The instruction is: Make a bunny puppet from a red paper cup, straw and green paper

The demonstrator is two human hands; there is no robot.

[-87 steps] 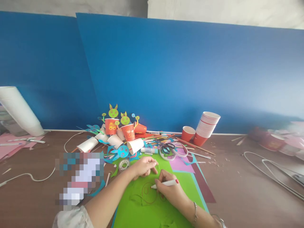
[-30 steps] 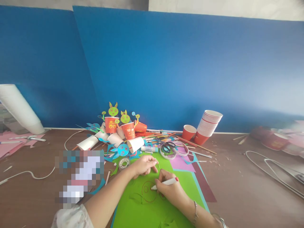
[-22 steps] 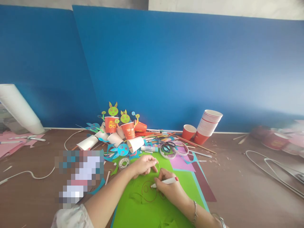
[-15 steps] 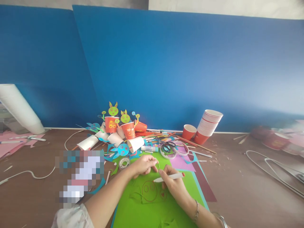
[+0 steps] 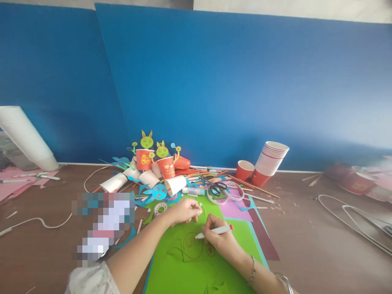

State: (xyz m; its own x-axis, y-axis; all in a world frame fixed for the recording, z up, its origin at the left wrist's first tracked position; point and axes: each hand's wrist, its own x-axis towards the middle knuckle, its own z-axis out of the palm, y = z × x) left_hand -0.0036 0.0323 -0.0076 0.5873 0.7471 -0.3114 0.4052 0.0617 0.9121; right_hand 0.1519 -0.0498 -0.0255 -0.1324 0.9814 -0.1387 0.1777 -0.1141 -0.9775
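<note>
My right hand (image 5: 221,237) is closed round a white marker (image 5: 218,230) with a red end. Its tip meets a green paper piece (image 5: 196,254) beside two small ovals inside a large red-drawn circle. Right of that circle, partly behind my fingers, is a smaller drawn circle with a heart (image 5: 210,250). My left hand (image 5: 186,210) rests above the drawing with thumb and fingers curled together; what they hold, if anything, is hidden. Under both hands lies a large green sheet (image 5: 177,277). A roll of tape (image 5: 160,209) sits beside my left wrist.
Two red cups with green rabbit heads (image 5: 147,140) stand at the back, among loose white cups (image 5: 114,182). Scissors (image 5: 218,188), tape rings and a glue stick (image 5: 193,191) lie beyond my hands. A leaning cup stack (image 5: 269,163) stands right, before a blue partition (image 5: 196,81).
My right hand has shifted slightly left and down, carrying the marker tip from the circle's upper right toward the ovals. My left hand has barely moved.
</note>
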